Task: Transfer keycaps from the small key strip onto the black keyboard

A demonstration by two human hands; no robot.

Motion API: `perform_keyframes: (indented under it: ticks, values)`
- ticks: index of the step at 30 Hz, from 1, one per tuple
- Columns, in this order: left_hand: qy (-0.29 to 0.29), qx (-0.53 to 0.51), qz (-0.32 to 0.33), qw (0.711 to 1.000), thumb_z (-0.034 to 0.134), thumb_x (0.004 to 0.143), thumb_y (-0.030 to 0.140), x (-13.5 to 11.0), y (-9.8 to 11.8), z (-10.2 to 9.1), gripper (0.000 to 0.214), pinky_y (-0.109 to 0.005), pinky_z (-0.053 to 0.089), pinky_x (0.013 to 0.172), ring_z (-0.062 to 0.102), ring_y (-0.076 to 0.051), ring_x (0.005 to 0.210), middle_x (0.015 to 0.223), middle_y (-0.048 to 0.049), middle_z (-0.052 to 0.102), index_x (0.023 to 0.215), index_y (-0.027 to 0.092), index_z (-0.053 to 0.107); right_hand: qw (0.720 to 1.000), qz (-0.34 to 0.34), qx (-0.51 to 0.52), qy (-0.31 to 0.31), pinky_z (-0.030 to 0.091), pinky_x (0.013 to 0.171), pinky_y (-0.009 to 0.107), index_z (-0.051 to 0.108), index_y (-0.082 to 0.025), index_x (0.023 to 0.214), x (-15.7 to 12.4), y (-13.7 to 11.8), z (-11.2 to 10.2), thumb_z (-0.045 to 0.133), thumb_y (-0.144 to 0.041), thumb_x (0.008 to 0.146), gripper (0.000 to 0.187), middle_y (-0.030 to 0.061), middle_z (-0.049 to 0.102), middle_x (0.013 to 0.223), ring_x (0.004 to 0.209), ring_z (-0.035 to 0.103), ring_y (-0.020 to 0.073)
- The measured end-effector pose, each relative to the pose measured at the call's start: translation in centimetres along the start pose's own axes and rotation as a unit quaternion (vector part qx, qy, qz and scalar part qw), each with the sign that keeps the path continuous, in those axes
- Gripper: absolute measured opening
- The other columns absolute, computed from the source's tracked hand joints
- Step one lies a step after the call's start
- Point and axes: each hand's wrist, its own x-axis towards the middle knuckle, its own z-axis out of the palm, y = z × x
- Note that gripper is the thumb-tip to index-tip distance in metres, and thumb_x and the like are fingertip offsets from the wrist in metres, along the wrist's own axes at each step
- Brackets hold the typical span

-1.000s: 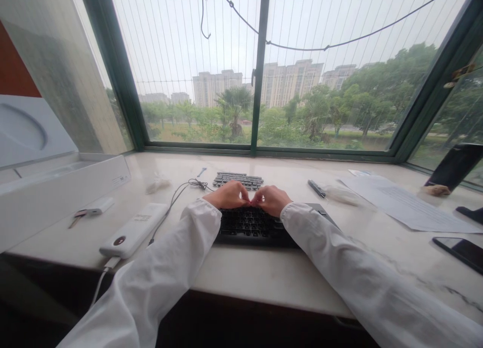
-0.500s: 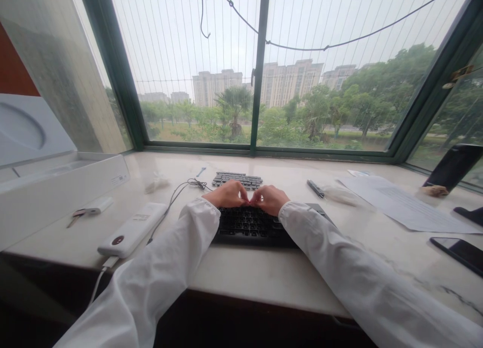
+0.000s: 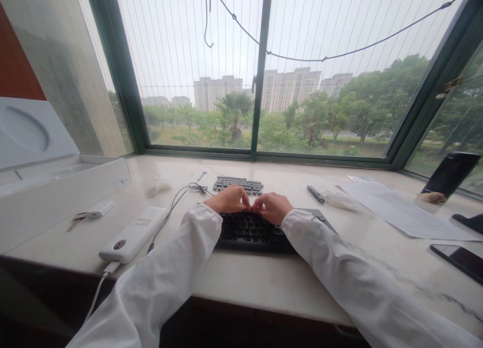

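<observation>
White sleeves cover both my arms up to the wrists. My left hand (image 3: pixel 228 199) and my right hand (image 3: pixel 272 207) are together over the far edge of a black keyboard (image 3: pixel 251 230), and the knuckles of the two hands touch each other in the middle. The fingers of both hands are bent inward, with the tips turned down to the keys. The tips are hidden behind the backs of my hands, so I cannot tell if they pinch something small or only press on the keys.

The keyboard lies directly under my fingers, on a pale marble ledge (image 3: pixel 264 282). Just beyond my fingers lies a flat dark strip of keys (image 3: pixel 237 184), apart from the keyboard. To the left of my fingers a thin cable (image 3: pixel 177 197) runs to a white power bank (image 3: pixel 134 235). Further left stands an open white box (image 3: pixel 64 187). To the right of my fingers there is a small black tool (image 3: pixel 316 193), then a sheet of paper (image 3: pixel 400 209), and nearer to me a dark phone (image 3: pixel 458 260) lying flat.
</observation>
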Motion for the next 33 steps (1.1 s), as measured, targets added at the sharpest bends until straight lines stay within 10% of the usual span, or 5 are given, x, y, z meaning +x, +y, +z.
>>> perform_keyframes:
  ticks: [9,33]
  values:
    - [0.059,0.001,0.034,0.998,0.066,0.075,0.026,0.0,-1.4,-0.3,0.012,-0.023,0.046,0.072,0.065,-0.013,0.071,0.074,-0.0010,0.073,0.078,0.021,0.076,0.991,0.004,-0.005,0.136,0.040,0.068,0.026,0.073,-0.035,0.087,-0.2,2.3,-1.2,0.053,-0.044,0.085,0.022,-0.0044,0.070,0.089,0.077,0.061,0.0138]
    - [0.083,0.136,-0.045,0.986,0.058,0.079,0.030,-0.2,-2.3,-0.2,0.019,-0.028,0.047,0.075,0.064,-0.017,0.074,0.079,-0.0038,0.073,0.081,0.022,0.076,0.998,-0.057,-0.025,0.030,0.041,0.069,0.028,0.070,-0.028,0.086,-0.1,2.2,-0.4,0.056,-0.036,0.084,0.017,-0.0005,0.068,0.095,0.082,0.060,0.0160]
